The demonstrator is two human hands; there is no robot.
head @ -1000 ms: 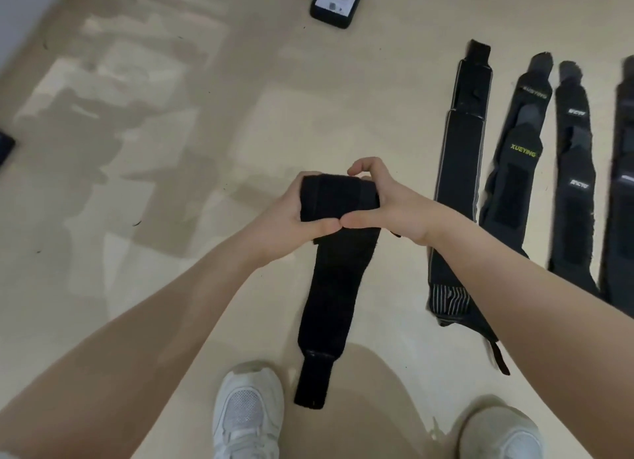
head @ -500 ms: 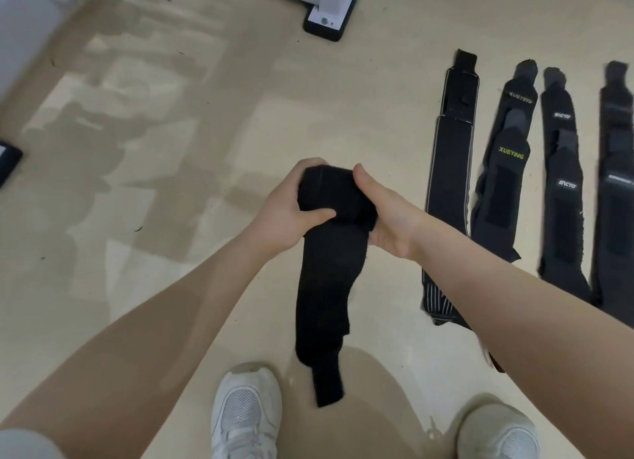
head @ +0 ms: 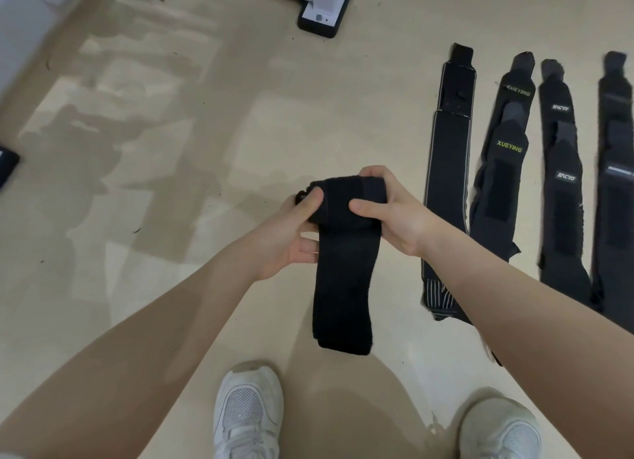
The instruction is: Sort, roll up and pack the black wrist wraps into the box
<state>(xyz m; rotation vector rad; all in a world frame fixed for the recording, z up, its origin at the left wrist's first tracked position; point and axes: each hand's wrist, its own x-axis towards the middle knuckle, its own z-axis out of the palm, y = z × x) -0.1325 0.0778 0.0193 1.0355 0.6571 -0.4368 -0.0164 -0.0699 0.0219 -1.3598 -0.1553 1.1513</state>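
Black wrist wrap [head: 343,287] hung partly rolled, its roll gripped by left hand [head: 291,239] and right hand [head: 394,215], left of the floor-laid wraps [head: 507,184].

Even, moderately bright indoor light. Glossy floor [head: 206,122] showing pale reflection patches at upper left. Soft shadow pooling between shoes [head: 247,410], near lower centre. No harsh glare. Wide-angle lens bending lines toward frame edges. Slight motion blur softening wraps on floor [head: 562,170] at right edge; printing there partly unreadable. Overall detail soft.
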